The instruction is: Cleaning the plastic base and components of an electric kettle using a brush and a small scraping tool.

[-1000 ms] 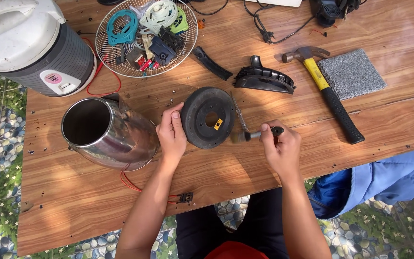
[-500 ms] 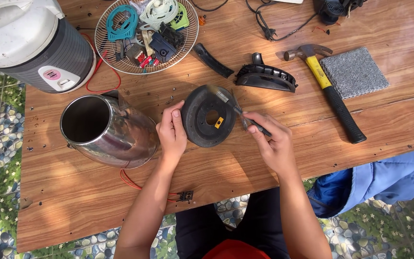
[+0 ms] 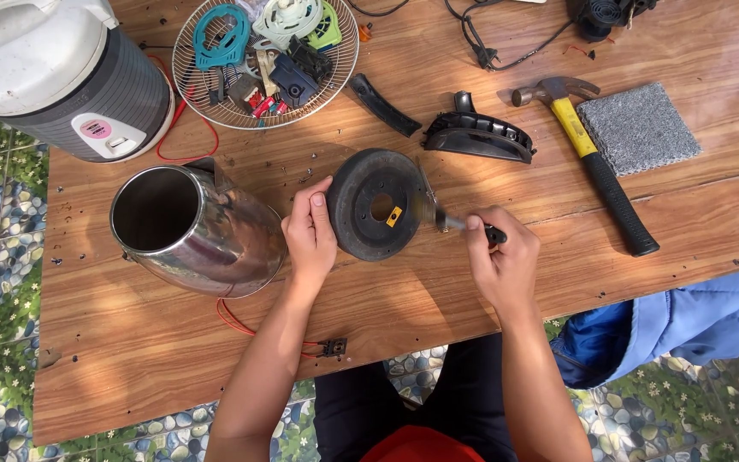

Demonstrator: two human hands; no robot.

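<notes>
Place: at the middle of the wooden table, the round black plastic base lies flat.
Left hand: my fingers clasp the base's left rim.
Right hand: closed around a black-handled screwdriver, tip at the base's right edge.

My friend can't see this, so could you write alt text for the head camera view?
A left hand steadies a black round base on a wooden table while the right hand holds a screwdriver to it, beside a steel kettle.

A pink oval label sits on the cooker's grey front panel.
</notes>
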